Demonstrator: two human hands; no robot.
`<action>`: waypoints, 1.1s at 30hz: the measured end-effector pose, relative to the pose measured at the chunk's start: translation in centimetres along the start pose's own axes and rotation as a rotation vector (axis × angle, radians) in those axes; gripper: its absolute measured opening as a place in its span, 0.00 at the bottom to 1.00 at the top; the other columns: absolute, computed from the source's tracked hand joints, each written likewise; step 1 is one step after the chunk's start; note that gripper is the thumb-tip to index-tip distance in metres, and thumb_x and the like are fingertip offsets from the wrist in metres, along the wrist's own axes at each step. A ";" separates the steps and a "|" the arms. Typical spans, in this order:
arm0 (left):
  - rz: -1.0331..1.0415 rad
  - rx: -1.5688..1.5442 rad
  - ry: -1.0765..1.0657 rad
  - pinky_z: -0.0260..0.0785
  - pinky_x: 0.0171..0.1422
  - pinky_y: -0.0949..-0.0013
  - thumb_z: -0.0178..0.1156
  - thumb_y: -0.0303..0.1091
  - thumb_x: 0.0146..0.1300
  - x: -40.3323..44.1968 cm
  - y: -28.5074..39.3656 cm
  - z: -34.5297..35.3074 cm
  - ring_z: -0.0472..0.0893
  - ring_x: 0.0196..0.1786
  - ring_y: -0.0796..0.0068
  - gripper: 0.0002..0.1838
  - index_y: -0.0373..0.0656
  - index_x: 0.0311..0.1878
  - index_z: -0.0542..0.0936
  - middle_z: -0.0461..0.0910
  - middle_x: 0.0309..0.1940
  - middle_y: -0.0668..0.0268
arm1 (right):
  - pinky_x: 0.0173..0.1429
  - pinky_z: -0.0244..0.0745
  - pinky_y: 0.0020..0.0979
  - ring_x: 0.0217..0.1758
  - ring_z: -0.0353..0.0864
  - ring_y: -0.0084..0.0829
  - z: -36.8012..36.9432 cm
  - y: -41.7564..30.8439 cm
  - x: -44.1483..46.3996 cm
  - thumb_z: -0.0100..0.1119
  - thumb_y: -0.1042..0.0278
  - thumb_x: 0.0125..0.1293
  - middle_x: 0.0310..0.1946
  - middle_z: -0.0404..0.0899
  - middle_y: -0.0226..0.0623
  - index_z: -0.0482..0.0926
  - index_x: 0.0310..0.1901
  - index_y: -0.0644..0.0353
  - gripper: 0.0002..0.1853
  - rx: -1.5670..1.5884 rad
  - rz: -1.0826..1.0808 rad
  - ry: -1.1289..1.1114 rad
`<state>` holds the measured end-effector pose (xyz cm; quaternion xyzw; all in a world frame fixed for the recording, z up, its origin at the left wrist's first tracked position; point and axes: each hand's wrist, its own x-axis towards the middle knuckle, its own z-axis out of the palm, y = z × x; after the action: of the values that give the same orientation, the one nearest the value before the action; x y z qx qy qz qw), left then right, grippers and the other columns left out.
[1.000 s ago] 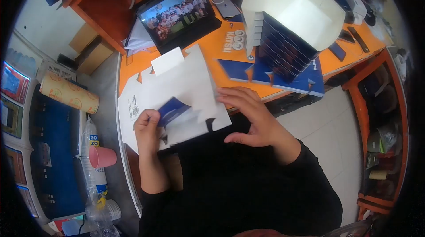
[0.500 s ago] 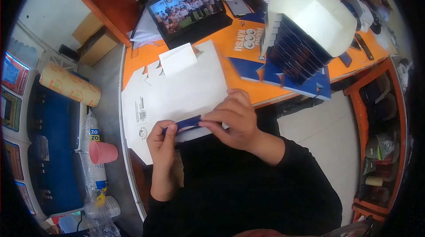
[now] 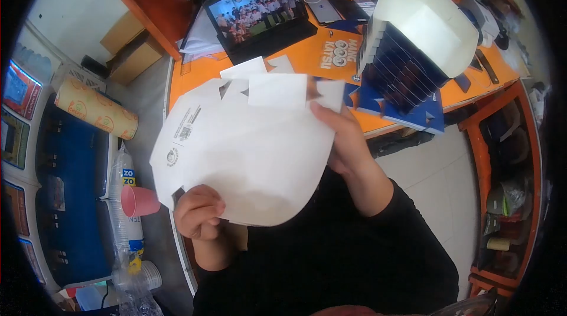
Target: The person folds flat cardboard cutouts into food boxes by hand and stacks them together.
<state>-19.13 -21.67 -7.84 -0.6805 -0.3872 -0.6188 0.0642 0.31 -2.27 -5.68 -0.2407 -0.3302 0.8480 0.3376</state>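
Observation:
A white die-cut cardboard box blank (image 3: 254, 150), with small black print at its left side and notched flaps along its far edge, is held up off the table. My left hand (image 3: 199, 212) is closed on its near left corner, fingers curled over the edge. At the right edge my right hand (image 3: 348, 145) pinches it, thumb on top and fingers underneath. Beneath its far edge, part of another white blank (image 3: 243, 68) shows on the table. To the right stands a nested stack of folded boxes (image 3: 404, 68), dark blue outside and white inside.
Blue printed blanks (image 3: 407, 112) lie under the stack on the orange table (image 3: 227, 62). Farther back are a tablet (image 3: 260, 12) showing a group of people and a phone (image 3: 322, 9). A pink cup (image 3: 139, 201) and wrapped white cups (image 3: 134, 233) are at the left. Orange shelves (image 3: 481, 198) stand right.
The white blank has been lifted and tilted, its pale face now turned up. The blue edge strip that both hands pinched is out of sight. My right hand moved right, my left down and left.

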 end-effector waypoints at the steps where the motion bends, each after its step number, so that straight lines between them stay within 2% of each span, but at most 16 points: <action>1: 0.014 0.024 -0.019 0.68 0.28 0.66 0.58 0.31 0.65 0.5 0.1 -0.5 0.74 0.23 0.66 0.11 0.33 0.30 0.78 0.78 0.26 0.56 | 0.69 0.66 0.39 0.64 0.71 0.38 -0.2 0.2 -0.1 0.47 0.64 0.74 0.63 0.67 0.46 0.42 0.74 0.60 0.35 0.133 -0.019 -0.032; 2: 0.025 0.048 -0.039 0.68 0.28 0.64 0.58 0.34 0.65 0.8 0.1 -1.1 0.73 0.23 0.66 0.13 0.33 0.30 0.78 0.78 0.26 0.57 | 0.69 0.66 0.39 0.64 0.71 0.38 0.0 0.3 -0.6 0.45 0.64 0.74 0.62 0.68 0.46 0.42 0.74 0.60 0.34 0.135 -0.139 -0.063; 3: -0.016 0.273 -0.078 0.70 0.38 0.61 0.57 0.42 0.66 1.4 0.2 -2.0 0.75 0.30 0.62 0.17 0.33 0.35 0.80 0.78 0.35 0.54 | 0.69 0.66 0.39 0.64 0.71 0.38 0.8 0.4 -1.4 0.44 0.63 0.75 0.61 0.70 0.45 0.43 0.74 0.60 0.33 0.136 -0.258 -0.095; 5: -0.081 0.565 0.155 0.70 0.46 0.61 0.55 0.49 0.67 2.3 0.2 -1.3 0.76 0.39 0.61 0.22 0.34 0.44 0.78 0.76 0.45 0.51 | 0.69 0.66 0.38 0.63 0.72 0.40 1.5 1.6 -2.4 0.41 0.60 0.76 0.60 0.72 0.45 0.46 0.73 0.61 0.30 0.021 -0.592 -0.178; 6: -0.112 0.710 0.274 0.70 0.51 0.61 0.54 0.52 0.68 3.1 0.5 -0.6 0.77 0.43 0.60 0.26 0.34 0.49 0.77 0.75 0.49 0.50 | 0.71 0.62 0.44 0.64 0.71 0.42 1.2 2.7 -2.8 0.43 0.58 0.76 0.59 0.72 0.46 0.50 0.72 0.60 0.29 -0.123 -0.766 -0.281; 9: -0.365 -0.067 0.342 0.66 0.61 0.62 0.50 0.63 0.68 3.8 2.2 0.6 0.75 0.55 0.60 0.38 0.34 0.63 0.66 0.68 0.59 0.48 | 0.66 0.64 0.54 0.67 0.69 0.46 1.5 3.9 -2.3 0.51 0.56 0.72 0.57 0.75 0.41 0.65 0.67 0.46 0.24 -0.526 -1.214 -0.731; 10: -0.426 -0.183 0.359 0.67 0.63 0.61 0.45 0.72 0.65 4.5 3.1 1.7 0.75 0.56 0.63 0.48 0.32 0.67 0.59 0.68 0.60 0.49 | 0.66 0.65 0.56 0.67 0.70 0.47 2.1 4.1 -2.9 0.55 0.54 0.70 0.57 0.75 0.39 0.69 0.65 0.43 0.23 -0.606 -1.239 -0.834; 12: -0.508 -0.643 0.458 0.68 0.62 0.62 0.48 0.63 0.69 4.6 4.8 3.4 0.75 0.57 0.64 0.41 0.30 0.66 0.61 0.66 0.62 0.50 | 0.66 0.64 0.56 0.67 0.69 0.48 3.1 4.1 -3.9 0.60 0.52 0.65 0.56 0.76 0.37 0.73 0.62 0.43 0.24 -0.693 -1.256 -0.982; 14: -0.556 -0.354 0.737 0.70 0.60 0.64 0.51 0.52 0.69 2.4 5.6 3.8 0.76 0.55 0.66 0.35 0.29 0.65 0.62 0.69 0.60 0.51 | 0.66 0.64 0.57 0.67 0.69 0.48 3.6 4.3 -4.3 0.63 0.49 0.61 0.57 0.75 0.36 0.76 0.59 0.42 0.25 -0.737 -1.284 -1.048; 16: -0.613 -0.263 0.726 0.71 0.58 0.66 0.52 0.42 0.69 3.3 5.9 3.8 0.78 0.53 0.67 0.29 0.28 0.63 0.64 0.73 0.56 0.52 | 0.66 0.64 0.58 0.68 0.68 0.48 3.7 4.6 -4.4 0.65 0.46 0.58 0.58 0.74 0.36 0.78 0.57 0.41 0.25 -0.745 -1.327 -1.027; 18: -0.681 -0.369 0.438 0.72 0.57 0.67 0.52 0.34 0.67 5.3 6.1 2.7 0.80 0.50 0.67 0.25 0.26 0.62 0.66 0.77 0.52 0.52 | 0.65 0.65 0.58 0.69 0.67 0.49 3.7 4.8 -4.7 0.66 0.46 0.57 0.60 0.72 0.36 0.78 0.58 0.40 0.26 -0.688 -1.331 -0.897; 19: -0.678 -0.388 0.552 0.73 0.56 0.68 0.51 0.34 0.68 5.3 6.2 3.6 0.81 0.48 0.67 0.23 0.25 0.60 0.69 0.80 0.48 0.52 | 0.65 0.65 0.58 0.69 0.66 0.49 3.7 4.9 -4.7 0.66 0.46 0.56 0.61 0.71 0.37 0.78 0.58 0.39 0.27 -0.657 -1.331 -0.834; 22: -0.705 -0.309 0.482 0.73 0.55 0.68 0.51 0.33 0.68 6.0 6.8 4.7 0.81 0.49 0.67 0.23 0.25 0.60 0.69 0.79 0.51 0.51 | 0.64 0.66 0.57 0.69 0.65 0.52 4.0 4.3 -5.3 0.67 0.45 0.56 0.64 0.68 0.36 0.78 0.58 0.36 0.27 -0.938 -1.357 -0.597; 27: -0.546 0.145 0.225 0.71 0.53 0.71 0.49 0.27 0.72 4.4 6.3 6.4 0.79 0.46 0.73 0.13 0.25 0.47 0.78 0.81 0.46 0.56 | 0.64 0.67 0.42 0.62 0.69 0.47 4.3 4.1 -4.2 0.67 0.57 0.59 0.66 0.65 0.47 0.74 0.64 0.51 0.30 -1.009 -1.259 -0.410; 31: -0.566 -0.001 0.129 0.70 0.54 0.70 0.51 0.33 0.72 4.3 5.7 6.4 0.79 0.48 0.71 0.17 0.25 0.49 0.78 0.81 0.45 0.56 | 0.62 0.67 0.40 0.61 0.70 0.43 4.3 4.4 -4.3 0.58 0.59 0.68 0.66 0.64 0.49 0.69 0.67 0.58 0.28 -1.069 -1.193 -0.338; 33: -0.480 0.111 0.029 0.69 0.52 0.68 0.53 0.30 0.70 5.8 6.0 6.4 0.80 0.44 0.67 0.14 0.26 0.48 0.79 0.82 0.42 0.56 | 0.61 0.67 0.38 0.60 0.70 0.41 4.1 4.1 -4.6 0.54 0.61 0.71 0.65 0.65 0.51 0.67 0.68 0.61 0.27 -1.040 -1.203 -0.379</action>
<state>-10.79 -19.54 -1.76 -0.5554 -0.5702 -0.6038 -0.0419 -0.97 -9.53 -5.01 -0.0006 -0.8057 0.2862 0.5186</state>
